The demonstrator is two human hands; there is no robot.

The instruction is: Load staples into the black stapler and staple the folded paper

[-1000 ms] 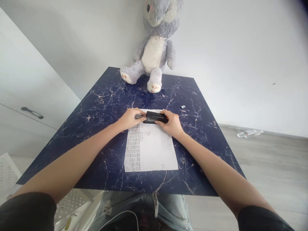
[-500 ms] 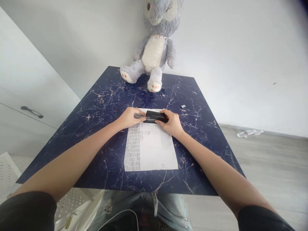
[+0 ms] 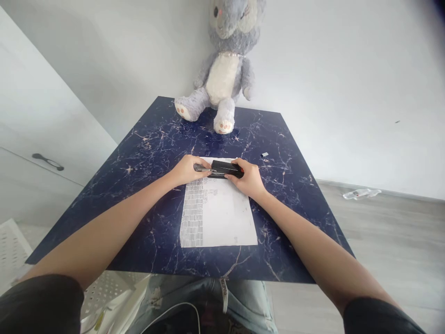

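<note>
A black stapler (image 3: 221,167) lies crosswise over the top of a printed sheet of paper (image 3: 227,215). Closed around its right end is my right hand (image 3: 251,178), thumb in front and fingers behind. My left hand (image 3: 187,170) pinches a grey metal piece (image 3: 200,168) that sticks out at the stapler's left end. Whether that piece is part of the stapler or a loose strip, I cannot tell. Dense printed text runs down the sheet's left side, and both hands cover parts of its upper edge.
The dark blue marbled table (image 3: 139,222) bears a large grey plush toy (image 3: 222,79) at the back. A small light-coloured object (image 3: 264,154) lies right of the hands. White perforated baskets (image 3: 104,294) stand below at left. Clear plastic packaging (image 3: 361,193) is on the floor at right.
Almost nothing differs; the whole view has shifted very slightly. Both hands keep the same hold at the stapler.
</note>
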